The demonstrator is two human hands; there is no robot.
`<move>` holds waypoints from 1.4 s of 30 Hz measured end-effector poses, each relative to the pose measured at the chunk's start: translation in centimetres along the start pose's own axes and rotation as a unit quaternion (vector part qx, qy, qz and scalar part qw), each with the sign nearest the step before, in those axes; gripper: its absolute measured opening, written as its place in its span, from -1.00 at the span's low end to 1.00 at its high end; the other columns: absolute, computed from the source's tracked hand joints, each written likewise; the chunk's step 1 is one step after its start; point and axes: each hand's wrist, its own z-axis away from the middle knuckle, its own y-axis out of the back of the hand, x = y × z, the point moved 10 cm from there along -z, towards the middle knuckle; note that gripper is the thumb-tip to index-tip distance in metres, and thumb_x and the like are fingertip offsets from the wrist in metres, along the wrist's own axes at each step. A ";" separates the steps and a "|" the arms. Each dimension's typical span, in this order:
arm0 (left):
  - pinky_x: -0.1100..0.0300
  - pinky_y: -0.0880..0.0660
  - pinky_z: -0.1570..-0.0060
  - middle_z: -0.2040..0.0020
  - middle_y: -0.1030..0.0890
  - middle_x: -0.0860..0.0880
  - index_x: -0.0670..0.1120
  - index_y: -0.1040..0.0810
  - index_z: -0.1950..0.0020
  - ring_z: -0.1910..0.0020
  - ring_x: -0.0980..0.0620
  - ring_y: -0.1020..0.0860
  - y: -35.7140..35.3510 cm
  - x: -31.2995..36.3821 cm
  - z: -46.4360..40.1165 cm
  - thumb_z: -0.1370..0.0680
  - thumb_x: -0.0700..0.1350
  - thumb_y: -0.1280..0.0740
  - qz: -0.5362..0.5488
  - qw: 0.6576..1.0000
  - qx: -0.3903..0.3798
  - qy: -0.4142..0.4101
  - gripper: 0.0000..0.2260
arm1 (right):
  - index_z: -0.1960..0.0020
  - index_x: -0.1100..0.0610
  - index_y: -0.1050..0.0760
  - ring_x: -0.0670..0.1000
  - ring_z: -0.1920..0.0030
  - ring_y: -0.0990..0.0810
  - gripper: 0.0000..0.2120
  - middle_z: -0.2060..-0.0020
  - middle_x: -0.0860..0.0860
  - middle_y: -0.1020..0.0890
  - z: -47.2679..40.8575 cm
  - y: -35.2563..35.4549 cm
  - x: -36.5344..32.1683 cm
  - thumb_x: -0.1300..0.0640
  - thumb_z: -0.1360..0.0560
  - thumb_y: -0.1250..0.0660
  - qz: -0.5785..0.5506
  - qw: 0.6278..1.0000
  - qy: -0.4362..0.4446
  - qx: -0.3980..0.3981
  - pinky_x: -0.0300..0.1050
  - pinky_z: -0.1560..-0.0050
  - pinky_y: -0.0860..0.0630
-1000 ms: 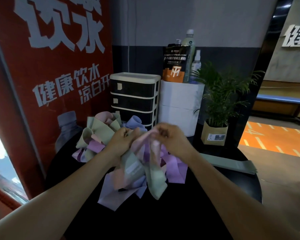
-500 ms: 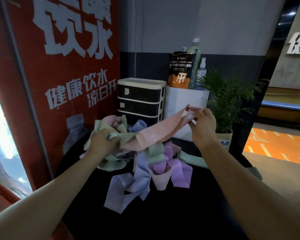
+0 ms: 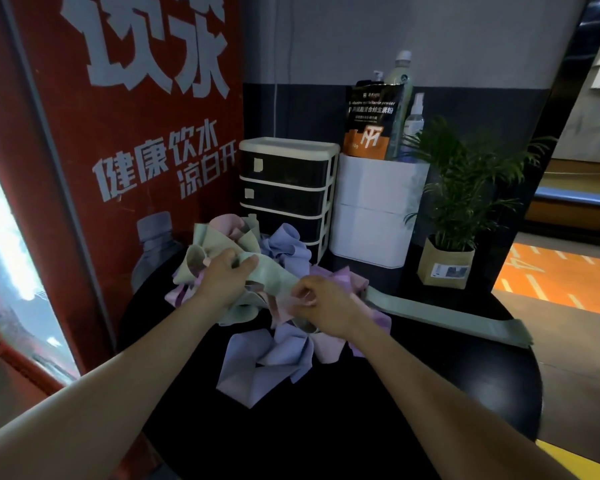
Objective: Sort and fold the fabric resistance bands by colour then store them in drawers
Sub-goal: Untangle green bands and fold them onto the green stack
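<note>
Left hand (image 3: 227, 275) grips a sage-green fabric band (image 3: 272, 277) | right hand (image 3: 321, 301) pinches a pale pink band (image 3: 286, 306) | step: sorting the tangled heap (image 3: 278, 344) | next: free one colour toward the flat green band (image 3: 447, 315) at 3 o'clock on the bench (image 3: 395, 393).

**What Was Hidden or Cut Off**

The lowest drawers of the drawer unit (image 3: 288, 188) were screened by the pile of bands (image 3: 253, 282) heaped before it. The fingertips of the left hand (image 3: 224, 277) were buried in a green band (image 3: 274, 278), and what the right hand (image 3: 321, 304) pinched could not be told for certain. Both forearms were cut off by the lower edge. The large characters on the red banner (image 3: 125, 140) were clipped at the top, and the small print on the pouch (image 3: 373, 119) was too small to be read.
</note>
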 end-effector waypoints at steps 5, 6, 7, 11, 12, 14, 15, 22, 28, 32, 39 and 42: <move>0.12 -0.40 0.26 0.26 -0.41 -0.17 -0.13 -0.33 0.25 0.23 -0.05 -0.43 0.1 0.1 0.3 -0.57 -0.15 -0.28 0.063 0.998 -0.008 0.003 -0.77 | -0.09 0.20 -0.53 0.17 -0.04 -0.54 -0.75 -0.03 0.18 -0.56 -0.7 -1.9 0.4 0.21 -0.42 -0.34 0.168 0.986 0.011 0.019 -0.12 0.10 -0.42; 0.14 -0.41 0.26 0.28 -0.41 -0.16 -0.13 -0.33 0.25 0.24 -0.05 -0.44 0.4 0.1 0.2 -0.57 -0.16 -0.28 0.067 0.998 -0.001 -0.001 -0.77 | -0.03 0.22 -0.56 0.17 0.01 -0.56 -0.81 0.03 0.18 -0.60 -0.7 -1.3 0.1 0.25 -0.43 -0.31 0.133 0.990 0.014 0.038 -0.14 0.16 -0.39; 0.11 -0.45 0.24 0.29 -0.43 -0.14 -0.14 -0.35 0.26 0.24 -0.07 -0.47 0.9 0.1 0.1 -0.56 -0.16 -0.29 0.075 0.997 0.008 -0.002 -0.78 | 0.02 0.24 -0.58 0.15 0.06 -0.57 -0.85 0.08 0.18 -0.62 -0.8 -0.6 -0.2 0.26 -0.45 -0.28 0.086 0.995 0.022 0.055 -0.14 0.20 -0.37; -0.03 -0.52 0.08 0.25 -0.54 -0.14 -0.11 -0.45 0.24 0.15 -0.16 -0.55 3.2 -0.4 -0.9 -0.54 -0.13 -0.31 0.091 0.993 0.067 0.014 -0.83 | 0.08 0.17 -0.57 -0.05 0.28 -0.47 -0.88 0.24 0.02 -0.58 -0.4 6.2 -1.8 0.28 -0.51 -0.26 -0.075 0.979 0.045 0.186 -0.28 0.28 -0.35; 0.04 -0.49 0.15 0.27 -0.52 -0.10 -0.09 -0.43 0.25 0.17 -0.11 -0.51 3.5 -0.1 -1.0 -0.55 -0.14 -0.30 0.092 0.992 0.080 0.011 -0.82 | 0.09 0.14 -0.55 -0.09 0.28 -0.47 -0.87 0.25 -0.01 -0.56 -0.1 8.4 -1.8 0.29 -0.52 -0.25 -0.126 0.963 0.045 0.232 -0.32 0.27 -0.36; 0.16 -0.41 0.27 0.26 -0.47 -0.06 -0.17 -0.45 0.16 0.18 -0.05 -0.45 4.0 0.6 -1.3 -0.57 -0.13 -0.27 0.089 0.991 0.096 -0.001 -0.85 | 0.10 0.09 -0.50 -0.17 0.25 -0.47 -0.84 0.23 -0.06 -0.55 0.5 12.1 -1.4 0.32 -0.52 -0.22 -0.188 0.932 0.044 0.306 -0.37 0.23 -0.37; 0.18 -0.38 0.30 0.23 -0.45 -0.07 -0.22 -0.45 0.07 0.18 -0.03 -0.44 4.2 1.0 -1.5 -0.58 -0.13 -0.25 0.085 0.991 0.103 -0.004 -0.85 | 0.10 0.09 -0.48 -0.19 0.24 -0.46 -0.83 0.22 -0.08 -0.54 0.8 13.5 -1.3 0.32 -0.52 -0.21 -0.199 0.922 0.044 0.330 -0.40 0.23 -0.36; 0.24 -0.35 0.48 0.35 -0.36 -0.03 -0.05 -0.31 0.26 0.42 0.04 -0.35 7.6 4.8 -2.9 -0.59 -0.08 -0.27 0.148 0.975 0.162 -0.031 -0.75 | 0.10 0.19 -0.45 -0.10 0.28 -0.40 -0.90 0.29 -0.05 -0.47 3.1 15.8 3.5 0.29 -0.54 -0.17 -0.277 0.872 -0.040 0.401 -0.22 0.27 -0.34; 0.29 -0.32 0.56 0.31 -0.38 -0.03 -0.09 -0.42 -0.02 0.45 0.07 -0.34 10.0 7.5 -4.0 -0.59 -0.07 -0.26 0.194 0.961 0.195 -0.034 -0.90 | 0.20 0.16 -0.40 0.02 0.26 -0.39 -0.84 0.30 0.03 -0.44 4.1 14.6 6.9 0.29 -0.54 -0.15 -0.289 0.858 -0.104 0.411 -0.13 0.24 -0.33; 0.33 -0.29 0.59 0.32 -0.41 -0.08 -0.08 -0.42 -0.01 0.49 0.07 -0.34 9.6 7.4 -3.8 -0.57 -0.05 -0.29 0.180 0.969 0.168 -0.024 -0.87 | 0.22 0.18 -0.41 0.04 0.20 -0.41 -0.83 0.33 0.01 -0.44 4.1 13.5 7.6 0.32 -0.53 -0.16 -0.232 0.893 -0.135 0.362 -0.13 0.25 -0.31; 0.03 -0.52 0.22 0.10 -0.52 -0.17 -0.06 -0.51 0.03 0.21 -0.08 -0.51 3.1 11.2 -1.9 -0.53 -0.03 -0.34 0.200 0.977 -0.011 -0.071 -0.88 | -0.14 0.09 -0.46 -0.05 0.05 -0.51 -0.60 0.02 -0.01 -0.53 1.3 3.5 2.1 0.33 -0.34 -0.36 -0.186 0.978 -0.083 -0.049 -0.26 0.13 -0.47; 0.08 -0.54 0.25 0.18 -0.53 -0.11 -0.07 -0.52 0.05 0.24 -0.05 -0.52 1.6 13.4 -1.0 -0.55 -0.08 -0.31 0.224 0.969 -0.051 -0.095 -0.92 | -0.27 0.11 -0.39 -0.03 -0.14 -0.44 -0.52 -0.11 -0.01 -0.47 0.7 3.9 -0.3 0.41 -0.40 -0.32 -0.255 0.964 -0.052 -0.064 -0.30 -0.01 -0.45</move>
